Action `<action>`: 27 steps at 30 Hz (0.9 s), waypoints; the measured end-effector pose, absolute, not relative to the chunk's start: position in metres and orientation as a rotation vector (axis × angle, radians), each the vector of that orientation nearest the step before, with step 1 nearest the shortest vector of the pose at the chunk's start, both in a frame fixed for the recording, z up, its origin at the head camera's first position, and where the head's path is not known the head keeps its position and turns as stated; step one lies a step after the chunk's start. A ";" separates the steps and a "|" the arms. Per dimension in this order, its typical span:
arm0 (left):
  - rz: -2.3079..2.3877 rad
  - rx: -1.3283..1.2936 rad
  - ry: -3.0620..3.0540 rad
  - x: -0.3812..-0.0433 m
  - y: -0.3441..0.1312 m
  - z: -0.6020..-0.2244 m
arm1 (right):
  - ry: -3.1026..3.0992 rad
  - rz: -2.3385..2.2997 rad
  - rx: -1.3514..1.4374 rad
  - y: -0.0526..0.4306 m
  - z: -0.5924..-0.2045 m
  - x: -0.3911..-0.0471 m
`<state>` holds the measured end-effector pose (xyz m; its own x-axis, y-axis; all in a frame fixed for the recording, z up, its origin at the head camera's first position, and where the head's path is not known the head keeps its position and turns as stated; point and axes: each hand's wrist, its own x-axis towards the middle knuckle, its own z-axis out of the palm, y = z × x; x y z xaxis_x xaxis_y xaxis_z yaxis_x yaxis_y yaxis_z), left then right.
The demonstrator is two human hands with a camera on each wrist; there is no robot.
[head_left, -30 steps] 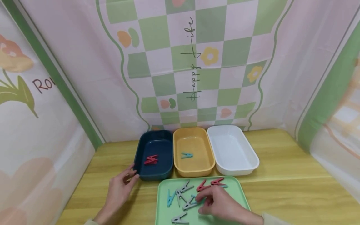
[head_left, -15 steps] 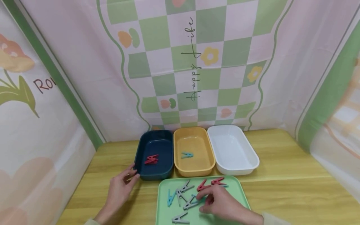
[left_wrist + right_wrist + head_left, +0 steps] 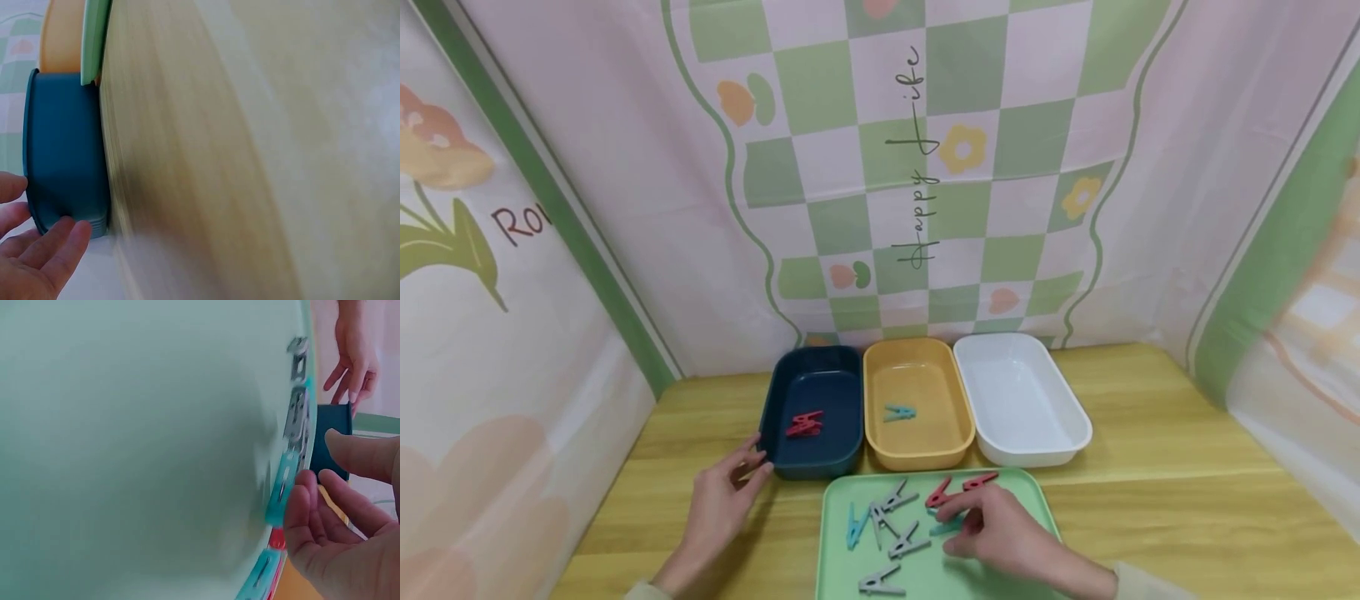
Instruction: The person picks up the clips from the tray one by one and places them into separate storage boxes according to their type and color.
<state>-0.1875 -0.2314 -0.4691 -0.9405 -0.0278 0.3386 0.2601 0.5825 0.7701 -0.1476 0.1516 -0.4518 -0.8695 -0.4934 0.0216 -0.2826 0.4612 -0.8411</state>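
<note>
My right hand [image 3: 1007, 533] hovers over the green tray [image 3: 842, 571], thumb and fingers apart with nothing between them. Just by its fingertips lies a teal clothespin [image 3: 946, 527]; beyond are red clothespins [image 3: 980, 481]. Several grey clothespins [image 3: 910, 543] and another teal one lie to its left. In the right wrist view the thumb [image 3: 359, 453] is clear of the teal clothespin [image 3: 284, 487]. My left hand [image 3: 718, 504] touches the near left corner of the dark blue bin [image 3: 823, 390], its fingers [image 3: 65, 253] against rim and side wall.
Red clothespins [image 3: 805, 425] lie in the dark blue bin. The yellow bin [image 3: 917, 446] beside it contains one teal clothespin [image 3: 899, 412]. A white bin [image 3: 1022, 400] stands at the right of the row. A patterned curtain [image 3: 955, 208] hangs behind the wooden table [image 3: 1165, 467].
My right hand has shifted slightly right over the tray, uncovering more of the grey and teal clothespins near its fingertips. The left hand stays at the dark blue bin.
</note>
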 end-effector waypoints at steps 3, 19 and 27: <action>-1.291 -0.187 -2.505 -0.188 -0.231 -0.468 | 2.416 -1.394 -0.693 0.147 -0.452 -0.145; -1.302 -0.181 -2.492 -0.188 -0.230 -0.466 | 2.279 -1.349 -0.527 0.139 -0.453 -0.135; -1.301 -0.202 -2.477 -0.188 -0.231 -0.469 | 2.506 -1.279 -0.573 0.138 -0.457 -0.139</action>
